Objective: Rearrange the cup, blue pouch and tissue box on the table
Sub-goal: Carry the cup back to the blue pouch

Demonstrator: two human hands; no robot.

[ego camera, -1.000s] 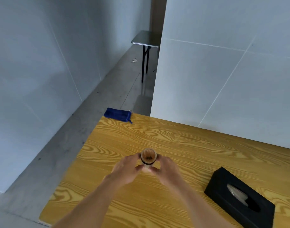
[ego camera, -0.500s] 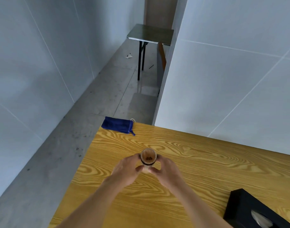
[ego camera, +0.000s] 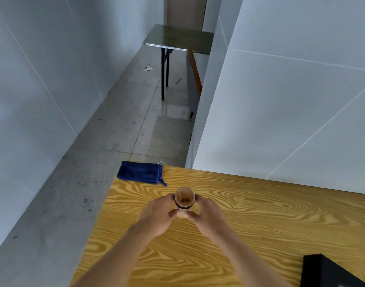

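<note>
A small brown cup [ego camera: 184, 200] with a dark band stands upright on the wooden table [ego camera: 260, 220], near its left side. My left hand [ego camera: 156, 218] wraps it from the left and my right hand [ego camera: 208, 217] from the right, thumbs meeting in front. The blue pouch [ego camera: 140, 172] lies flat on the table's far left corner, partly over the edge, beyond the cup. Only a corner of the black tissue box [ego camera: 330, 272] shows at the bottom right.
A white wall panel [ego camera: 291, 100] rises along the table's far edge. Grey concrete floor [ego camera: 73, 204] runs to the left of the table. A small dark folding table [ego camera: 179, 39] stands farther down the corridor.
The view has swung left and up, so the tissue box has slid mostly out of frame. Both hands stay wrapped around the cup in the same place.
</note>
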